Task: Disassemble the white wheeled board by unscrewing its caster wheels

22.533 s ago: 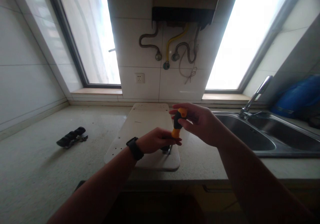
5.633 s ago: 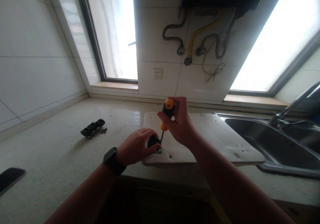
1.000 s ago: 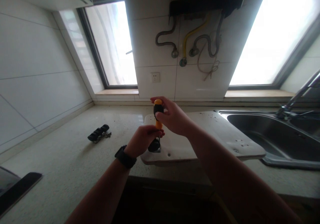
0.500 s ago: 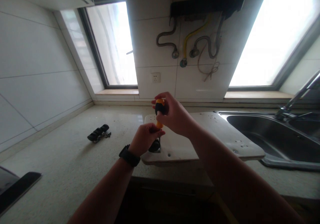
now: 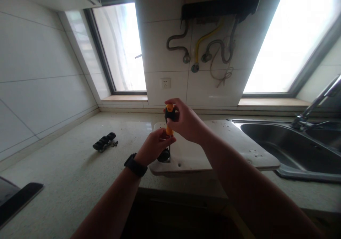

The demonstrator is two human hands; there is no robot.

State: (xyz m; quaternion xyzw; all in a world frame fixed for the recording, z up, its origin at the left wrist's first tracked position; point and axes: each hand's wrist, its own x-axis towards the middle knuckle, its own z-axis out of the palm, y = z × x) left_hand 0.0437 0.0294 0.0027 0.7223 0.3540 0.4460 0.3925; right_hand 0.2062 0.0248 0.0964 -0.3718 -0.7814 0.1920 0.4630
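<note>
My right hand [image 5: 186, 121] is wrapped around the handle of an orange and black screwdriver [image 5: 170, 114], which stands upright. Just below it, the fingers of my left hand [image 5: 154, 144] close around the lower end of the handle and the top of the shaft. The shaft points down at a black rounded fitting with a metal plate [image 5: 163, 156], sitting on the left end of a white panel [image 5: 197, 160]. The screwdriver's tip is too hard to make out behind the fitting and fingers. A dark watch [image 5: 135, 165] is on my left wrist.
Several similar black fittings [image 5: 104, 142] lie with small metal pieces on the stone counter [image 5: 80, 175] to the left. A steel sink [image 5: 277, 139] with a tap [image 5: 303, 118] adjoins the panel's right end. A dark flat object [image 5: 23, 198] lies at lower left.
Both hands stay at the screwdriver almost in place; the handle has turned slightly and the left fingers have shifted up a little around its lower end. The view has moved slightly.
</note>
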